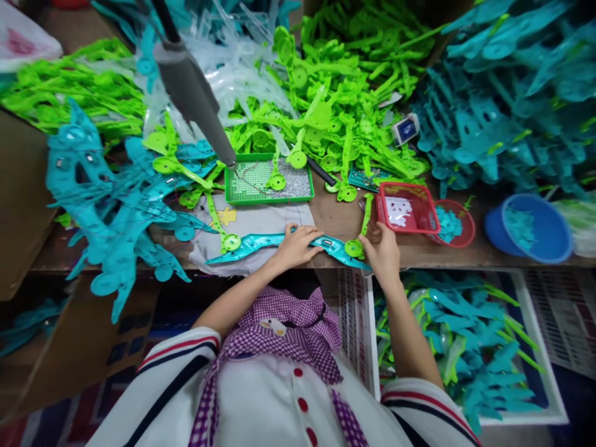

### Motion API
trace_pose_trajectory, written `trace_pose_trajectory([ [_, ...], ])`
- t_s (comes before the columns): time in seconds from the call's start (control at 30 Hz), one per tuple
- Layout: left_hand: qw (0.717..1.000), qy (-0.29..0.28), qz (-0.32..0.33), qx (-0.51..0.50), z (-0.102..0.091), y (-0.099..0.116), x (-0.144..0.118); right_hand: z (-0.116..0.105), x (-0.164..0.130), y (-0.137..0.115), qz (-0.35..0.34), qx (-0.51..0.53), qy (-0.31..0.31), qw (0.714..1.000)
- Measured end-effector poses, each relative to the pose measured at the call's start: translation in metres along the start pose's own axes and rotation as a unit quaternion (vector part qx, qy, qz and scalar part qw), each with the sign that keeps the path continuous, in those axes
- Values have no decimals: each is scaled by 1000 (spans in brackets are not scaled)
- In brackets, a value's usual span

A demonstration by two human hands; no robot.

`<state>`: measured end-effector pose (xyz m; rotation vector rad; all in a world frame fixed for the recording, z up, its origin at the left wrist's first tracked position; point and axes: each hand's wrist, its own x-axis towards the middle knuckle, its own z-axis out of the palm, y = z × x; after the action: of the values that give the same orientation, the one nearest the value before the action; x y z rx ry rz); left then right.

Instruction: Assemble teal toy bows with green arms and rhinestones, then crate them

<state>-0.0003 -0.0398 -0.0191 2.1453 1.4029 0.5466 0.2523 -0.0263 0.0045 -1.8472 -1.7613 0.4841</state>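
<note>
A long, curved teal plastic part (254, 241), shaped like a toy bow, lies along the table's front edge. My left hand (298, 245) grips it near the middle, with fingers wrapped over its top. At its right end a lime-green plastic arm with a round disc (354, 248) sits against the teal part and points away from me. My right hand (382, 251) is closed by that disc, thumb and fingers pinching at the green arm's side; the exact contact is partly hidden. Another green arm (230, 242) rests with its disc on the left end of the teal part.
A screwdriver (195, 99) hangs above a green tray (267, 200) of small metal pieces. Green parts (326, 124) pile up behind. Teal parts (116, 186) heap at left. A red basket (408, 230) and blue bowl (531, 251) stand right. A crate (554, 397) sits below.
</note>
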Motion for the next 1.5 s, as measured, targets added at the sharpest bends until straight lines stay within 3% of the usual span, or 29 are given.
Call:
trace_pose_trajectory([
  [0.1,1000,-8,13,4,3,2,3,11,-17,-32,-83,41,13,996],
  [0.2,999,6,33,26,-3,8,-1,31,-22,-56,-121,72,15,990],
  [0.33,996,72,44,33,-28,13,-43,35,-19,-83,-130,113,-6,985],
  [0.4,992,122,-6,33,-41,7,-79,26,-19,-109,-135,154,-33,978],
  [0.5,972,173,-136,76,-52,-11,-134,28,-14,-170,-148,255,-58,954],
  [0.57,953,184,-211,118,-55,-22,-161,48,-8,-210,-170,316,-76,930],
  [0.63,938,183,-253,148,-56,-28,-180,78,-3,-232,-207,319,-127,916],
  [0.7,934,177,-267,157,-54,-32,-190,111,-2,-231,-250,262,-194,912],
  [0.77,934,176,-268,155,-50,-37,-195,135,-7,-210,-281,171,-252,910],
  [0.83,936,175,-261,157,-47,-44,-200,145,-15,-182,-308,88,-286,903],
  [0.93,944,175,-220,173,-46,-54,-209,140,-25,-149,-340,23,-288,895],
  [1.03,957,175,-143,185,-53,-60,-222,131,-26,-134,-354,3,-266,896],
  [1.13,959,175,-101,198,-55,-62,-230,130,-22,-128,-362,-4,-244,900],
  [1.33,937,224,-120,240,-38,-84,-218,132,-18,-126,-344,-2,-251,905],
  [1.43,951,219,-64,208,-48,-85,-218,132,-18,-128,-331,-1,-252,909],
  [1.5,967,185,-39,172,-66,-72,-226,132,-19,-128,-328,3,-249,911],
])
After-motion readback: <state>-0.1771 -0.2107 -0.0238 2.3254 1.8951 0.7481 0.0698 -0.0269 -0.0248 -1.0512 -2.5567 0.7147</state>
